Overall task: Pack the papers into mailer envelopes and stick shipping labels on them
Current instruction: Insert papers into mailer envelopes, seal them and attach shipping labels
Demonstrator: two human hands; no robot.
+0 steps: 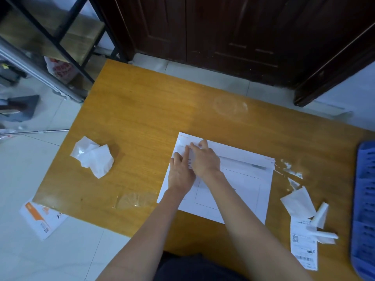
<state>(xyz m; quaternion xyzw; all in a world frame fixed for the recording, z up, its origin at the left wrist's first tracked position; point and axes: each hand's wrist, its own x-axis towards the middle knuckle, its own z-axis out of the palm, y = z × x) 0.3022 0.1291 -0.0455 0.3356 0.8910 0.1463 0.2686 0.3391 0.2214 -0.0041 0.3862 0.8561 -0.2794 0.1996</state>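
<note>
Both hands sit together at the upper left corner of the white mailer envelope [239, 185], right around the center of the frame. The left hand [180, 175] lies flat with its fingers stretched out, pressing down on the envelope near its left edge. The right hand [205, 159] crosses just over it, fingers bent at the flap line; it looks like the fingertips are pinching or pressing the flap edge, but it's too blurry to say for sure. The envelope lies flat on the orange-brown wooden table [142, 110], tilted a bit, with a faint rectangle outline showing on it.

Left of the hands there's a crumpled bit of white backing paper [93, 157], and a clear plastic scrap [134, 199] just below and left of the envelope. Over at the lower right: a shipping label [303, 246] with barcodes, more white paper scraps [300, 203] touching its top, and a blue plastic basket [365, 209] at the frame edge. Another printed mailer [42, 220] lies on the tile floor at lower left.
</note>
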